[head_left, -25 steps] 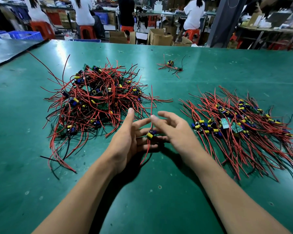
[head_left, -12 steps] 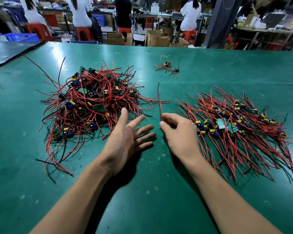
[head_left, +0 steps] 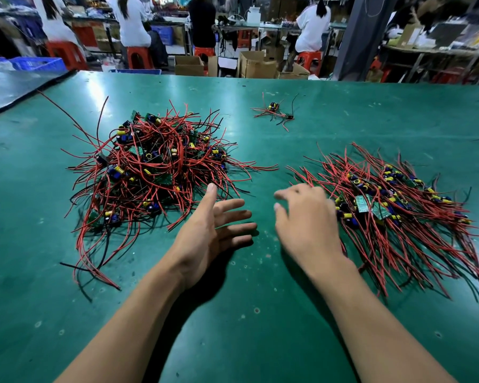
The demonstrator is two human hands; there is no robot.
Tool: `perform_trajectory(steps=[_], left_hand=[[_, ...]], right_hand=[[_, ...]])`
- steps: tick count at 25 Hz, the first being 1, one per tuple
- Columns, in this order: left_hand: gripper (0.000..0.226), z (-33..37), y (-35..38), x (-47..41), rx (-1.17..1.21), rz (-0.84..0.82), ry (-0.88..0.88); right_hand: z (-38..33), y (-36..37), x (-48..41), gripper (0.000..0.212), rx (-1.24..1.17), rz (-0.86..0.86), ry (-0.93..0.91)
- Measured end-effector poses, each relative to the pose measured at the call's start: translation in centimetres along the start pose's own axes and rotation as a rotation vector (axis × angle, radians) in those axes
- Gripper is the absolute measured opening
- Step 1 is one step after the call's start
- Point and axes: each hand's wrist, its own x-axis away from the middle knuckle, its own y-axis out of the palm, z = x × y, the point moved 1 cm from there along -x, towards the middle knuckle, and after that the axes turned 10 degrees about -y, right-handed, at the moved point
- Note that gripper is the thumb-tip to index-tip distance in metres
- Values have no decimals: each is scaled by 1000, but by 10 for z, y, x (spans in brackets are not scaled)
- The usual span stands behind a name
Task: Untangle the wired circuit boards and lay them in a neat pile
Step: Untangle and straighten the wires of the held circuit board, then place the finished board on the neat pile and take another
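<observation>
The tangled heap [head_left: 155, 167] on the left of the green tabletop [head_left: 233, 341] is big, so lots of boards are left to sort. The neat pile [head_left: 398, 211] on the right has many boards, with wires lying one way. The left hand [head_left: 210, 233] is between them, grip let go, fingers straight. The right hand [head_left: 307, 225] is at the neat pile's edge, grip loose, nothing seen in it. Cardboard boxes [head_left: 188, 64] and blue crates [head_left: 36, 63] sit far behind; I cannot see inside.

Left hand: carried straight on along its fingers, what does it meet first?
Probably the right hand: the left hand points its straight fingers across bare green table at it, though their heights are unclear.
</observation>
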Motion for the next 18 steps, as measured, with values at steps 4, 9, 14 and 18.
perform_trajectory(steps=[4, 9, 14, 18], left_hand=[[66, 2, -1, 1, 36, 20, 3], [67, 2, 0, 3, 26, 24, -3], [67, 3, 1, 5, 6, 22, 3], [67, 2, 2, 6, -9, 19, 11]], right_hand=[[5, 8, 3, 34, 35, -145, 93], [13, -3, 1, 43, -56, -13, 210], [30, -10, 0, 33, 77, -38, 297], [31, -4, -2, 29, 99, -30, 240]])
